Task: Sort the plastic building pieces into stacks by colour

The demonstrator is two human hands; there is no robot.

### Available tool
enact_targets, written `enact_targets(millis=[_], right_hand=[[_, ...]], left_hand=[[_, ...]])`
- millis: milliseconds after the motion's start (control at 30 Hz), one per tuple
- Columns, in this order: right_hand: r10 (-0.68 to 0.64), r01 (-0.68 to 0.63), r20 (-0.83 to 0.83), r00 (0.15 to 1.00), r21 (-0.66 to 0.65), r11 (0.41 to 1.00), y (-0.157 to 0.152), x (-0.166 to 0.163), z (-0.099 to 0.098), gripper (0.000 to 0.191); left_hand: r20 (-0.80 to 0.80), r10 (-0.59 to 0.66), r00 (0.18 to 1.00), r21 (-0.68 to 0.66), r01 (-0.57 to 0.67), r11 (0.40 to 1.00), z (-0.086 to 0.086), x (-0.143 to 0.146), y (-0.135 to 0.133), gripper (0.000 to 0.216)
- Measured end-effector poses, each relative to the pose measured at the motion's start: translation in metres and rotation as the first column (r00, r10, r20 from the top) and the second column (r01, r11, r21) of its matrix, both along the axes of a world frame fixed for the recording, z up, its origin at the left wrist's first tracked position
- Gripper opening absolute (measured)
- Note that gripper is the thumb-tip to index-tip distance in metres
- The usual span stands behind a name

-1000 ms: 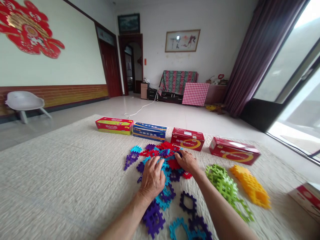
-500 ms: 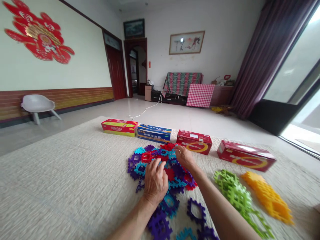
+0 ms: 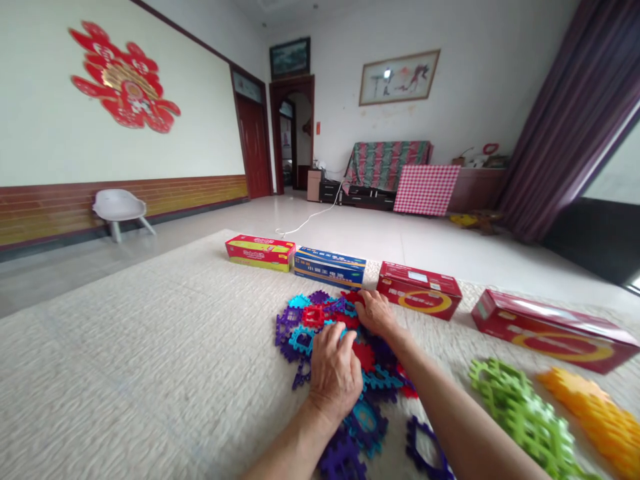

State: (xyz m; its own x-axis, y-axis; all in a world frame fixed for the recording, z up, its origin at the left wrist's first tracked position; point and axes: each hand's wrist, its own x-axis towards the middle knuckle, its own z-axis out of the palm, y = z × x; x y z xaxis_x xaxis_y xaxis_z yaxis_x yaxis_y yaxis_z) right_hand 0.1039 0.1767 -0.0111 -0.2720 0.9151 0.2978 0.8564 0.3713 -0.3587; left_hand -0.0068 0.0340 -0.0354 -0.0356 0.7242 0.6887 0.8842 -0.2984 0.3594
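The pile of notched plastic pieces [image 3: 367, 358], purple, red and light blue mixed, lies on the pale mat [image 3: 130, 353], directly under and around both hands. It has no single long axis, but it is drawn out roughly from the boxes toward the person, and a purple piece [image 3: 343, 459] lies at its near end. The left hand [image 3: 335, 370] is palm down over the middle of the pile, with its fingers bent and a little spread. The right hand [image 3: 376, 313] reaches farther, to the far right edge, and is the nearer one to the red piece [image 3: 351, 297] there. Its fingers are curled downward, about half closed. The fingertips of both hands are partly hidden and the picture is somewhat blurred, so I cannot tell whether either hand pinches a piece or only presses on the pile.

To the right of the right forearm are green pieces [image 3: 525, 410], and beyond them yellow pieces [image 3: 597, 410]. Behind the pile stand, in a row, a red-and-yellow box [image 3: 260, 253], a blue box [image 3: 330, 268] and two dark red boxes [image 3: 419, 288].
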Motion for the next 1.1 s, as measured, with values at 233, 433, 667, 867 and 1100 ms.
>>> enact_targets(millis=[233,433,667,867,1100], right_hand=[[0.143,-0.142,-0.161,0.977,0.014,0.99,-0.008,0.016,0.019,0.036],[0.186,-0.159,-0.402,0.896,0.099,0.982,-0.058,0.062,0.028,0.034],[0.089,-0.076,-0.426,0.9,0.046,0.996,-0.149,0.093,0.018,0.031],[0.03,0.005,-0.476,0.879,0.072,0.997,-0.207,0.105,0.009,0.033],[-0.125,0.126,-0.533,0.837,-0.034,0.991,-0.244,0.089,-0.007,0.043]], left_hand=[[0.013,0.003,1.0,-0.037,-0.002,0.999,0.003,-0.001,0.001,0.039],[-0.08,-0.014,0.997,0.005,0.015,1.0,0.007,-0.003,0.0,0.036],[-0.146,-0.194,0.97,0.036,0.201,0.979,0.032,0.002,-0.003,0.029],[-0.189,-0.582,0.791,-0.147,0.563,0.813,0.047,0.028,-0.037,0.032],[-0.149,-0.719,0.679,-0.343,0.646,0.682,0.033,0.039,-0.105,0.09]])
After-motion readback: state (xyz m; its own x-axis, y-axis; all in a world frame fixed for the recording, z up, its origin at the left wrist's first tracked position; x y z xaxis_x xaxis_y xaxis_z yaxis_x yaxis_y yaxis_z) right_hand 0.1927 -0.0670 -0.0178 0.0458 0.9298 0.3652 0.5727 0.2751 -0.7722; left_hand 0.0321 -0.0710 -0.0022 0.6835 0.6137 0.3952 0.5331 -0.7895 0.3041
